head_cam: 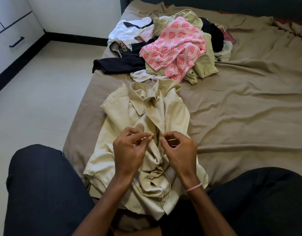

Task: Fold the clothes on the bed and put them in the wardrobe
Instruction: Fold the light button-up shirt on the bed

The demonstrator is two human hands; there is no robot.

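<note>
A cream collared shirt [129, 116] lies crumpled lengthwise on the bed [249, 116], collar away from me, hem between my knees. My left hand [129, 150] pinches the left edge of the shirt's front opening with thumb and forefinger. My right hand [179, 149], with a pink-and-white thread band at the wrist, pinches the right edge of the opening. Both hands sit close together over the shirt's middle. Farther up the bed lies a heap of unfolded clothes [172, 48]: a pink patterned piece on top, pale green, white and dark garments around it.
The bed carries a wrinkled tan sheet, with bare sheet to the right of the shirt. My dark-trousered knees [44, 193] frame the shirt at the near edge. White wardrobe drawers with a black handle [16, 42] stand at the far left across pale floor tiles.
</note>
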